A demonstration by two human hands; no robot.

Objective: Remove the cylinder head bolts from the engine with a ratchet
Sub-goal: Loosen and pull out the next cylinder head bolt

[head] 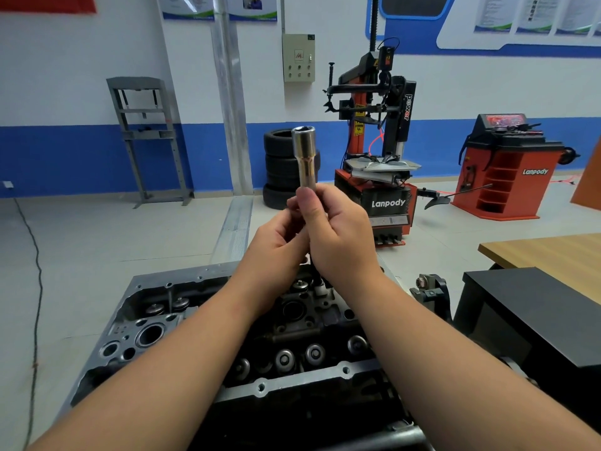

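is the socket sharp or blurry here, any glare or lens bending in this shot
Head view: the socket is fairly sharp, with bright glare streaks down its chrome side; both hands, left hand and right hand, grip its base and look slightly soft. Wide-angle distortion bends the wall pipe and stretches the forearms at the bottom edge. Lighting is even, shadows faint.

- A deep socket (304,156) stands upright at the frame's centre, held from below by both hands, left hand (276,237) beside right hand (338,236)
- The engine (247,340) lies beneath the forearms, in the lower middle
- Stacked tyres (281,167) sit behind the socket, left of the tyre changer (377,151)
- A wheel balancer (507,167) stands at far right
- A press frame (146,138) stands at upper left, against the wall
- A counter (553,255) lies at right
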